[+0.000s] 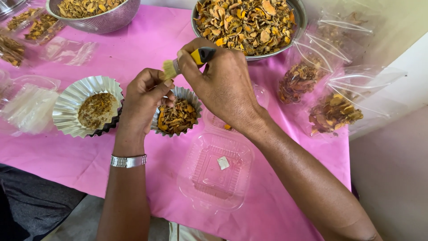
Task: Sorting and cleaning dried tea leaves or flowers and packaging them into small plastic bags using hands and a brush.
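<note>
At frame centre, our right hand grips a small brush, sweeping a dried piece pinched in our left hand. Beneath sits a fluted foil cup of orange dried slices. We judge cleaning underway; next calls for gentle strokes.

You worked at a small food-packing station, likely in a home or cottage workshop. The pink table cover carried a steel bowl and a colander of dried orange slices along its far edge, filled zip bags at the right edge, and a clear clamshell box near you.
</note>
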